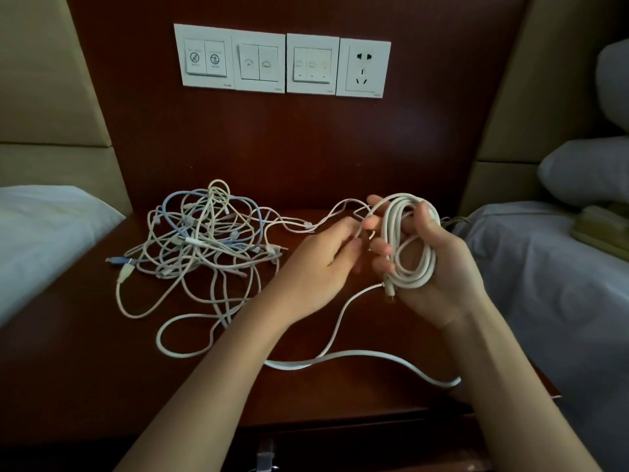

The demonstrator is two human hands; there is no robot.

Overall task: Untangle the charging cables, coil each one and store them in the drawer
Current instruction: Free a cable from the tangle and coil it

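A tangle of thin white, pale blue and pink charging cables (204, 240) lies on the dark wooden nightstand (85, 352), left of centre. My right hand (439, 267) grips a coil of thick white cable (413, 247) above the nightstand. Its loose tail (340, 361) runs down across the wood and loops back toward the pile. My left hand (323, 264) pinches a strand of that cable just left of the coil. The drawer front (340, 447) shows at the bottom edge, partly hidden by my forearms.
A row of white wall switches and a socket (282, 61) sits on the wooden back panel. White bedding (44, 233) lies to the left. A bed with pillows (585, 172) and a beige telephone (602, 229) lies to the right.
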